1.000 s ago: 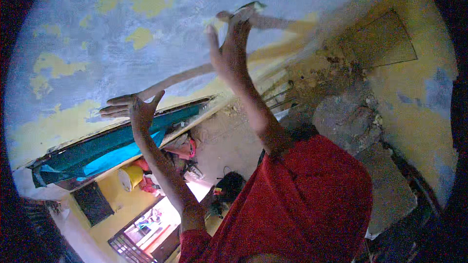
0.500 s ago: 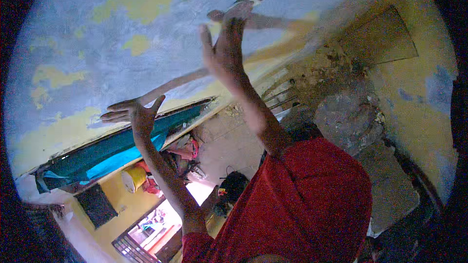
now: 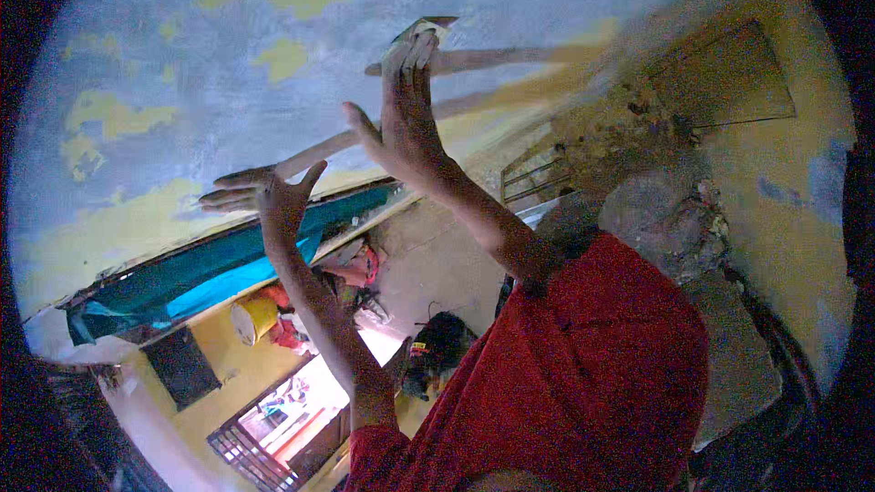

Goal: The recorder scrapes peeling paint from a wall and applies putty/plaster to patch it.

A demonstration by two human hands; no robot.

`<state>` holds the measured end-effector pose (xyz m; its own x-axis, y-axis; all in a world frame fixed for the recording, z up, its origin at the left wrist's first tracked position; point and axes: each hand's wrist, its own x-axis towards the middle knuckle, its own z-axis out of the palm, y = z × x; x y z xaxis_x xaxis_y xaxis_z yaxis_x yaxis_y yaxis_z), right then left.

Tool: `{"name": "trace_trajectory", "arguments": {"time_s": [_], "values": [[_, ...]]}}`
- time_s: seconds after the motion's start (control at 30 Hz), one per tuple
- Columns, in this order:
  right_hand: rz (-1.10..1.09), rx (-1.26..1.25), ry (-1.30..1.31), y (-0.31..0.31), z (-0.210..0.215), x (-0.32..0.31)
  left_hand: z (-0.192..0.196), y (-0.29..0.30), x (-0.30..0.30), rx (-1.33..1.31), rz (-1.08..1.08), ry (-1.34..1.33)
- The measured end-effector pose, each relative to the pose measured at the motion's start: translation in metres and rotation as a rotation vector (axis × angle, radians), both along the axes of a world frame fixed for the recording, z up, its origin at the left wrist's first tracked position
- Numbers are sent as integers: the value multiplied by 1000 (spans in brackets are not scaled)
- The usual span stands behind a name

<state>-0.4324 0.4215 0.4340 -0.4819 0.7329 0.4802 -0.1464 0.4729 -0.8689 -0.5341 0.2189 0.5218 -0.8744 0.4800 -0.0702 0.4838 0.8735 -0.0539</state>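
Note:
Both my arms reach up to a wall (image 3: pixel 219 64) coated in patchy blue-grey over yellow. My right hand (image 3: pixel 410 123) lies against it, fingers stretched and thumb apart. Under its fingertips is a small thin piece, pale with a dark edge (image 3: pixel 437 23), like a folded sheet; the fingers partly cover it, and its kind is not clear. Lower and to the left, my left hand (image 3: pixel 273 196) rests on the wall with fingers spread and nothing in it. Shadows of the arms fall across the surface.
Below my left hand a teal and blue sheet (image 3: pixel 210 273) runs along a ledge. Farther down are a yellow bucket (image 3: pixel 255 321), a dark bag-like object (image 3: pixel 442 342) and a bright doorway (image 3: pixel 301 410). Rubble (image 3: pixel 674 219) and a grey slab (image 3: pixel 729 355) lie at the right.
My right hand has slid down and left over the wall with the thin piece under its fingers. The left hand stays spread on the wall. The view has shifted slightly.

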Motion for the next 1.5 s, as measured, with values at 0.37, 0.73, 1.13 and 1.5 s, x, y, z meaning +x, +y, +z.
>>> {"name": "trace_trajectory", "arguments": {"time_s": [0.37, 0.73, 1.13, 1.5], "values": [[97, -314, -84, 39, -5, 4, -16, -15, -14, -70, 36, 45], [-8, -28, -229, -8, -12, -13, -17, -13, -6, -291, -197, 236], [114, 8, -337, -22, -18, 8, -5, 4, 12, -33, -111, 418], [96, -98, -419, -3, -28, 10, -17, -13, 4, 45, 20, 239]]}}
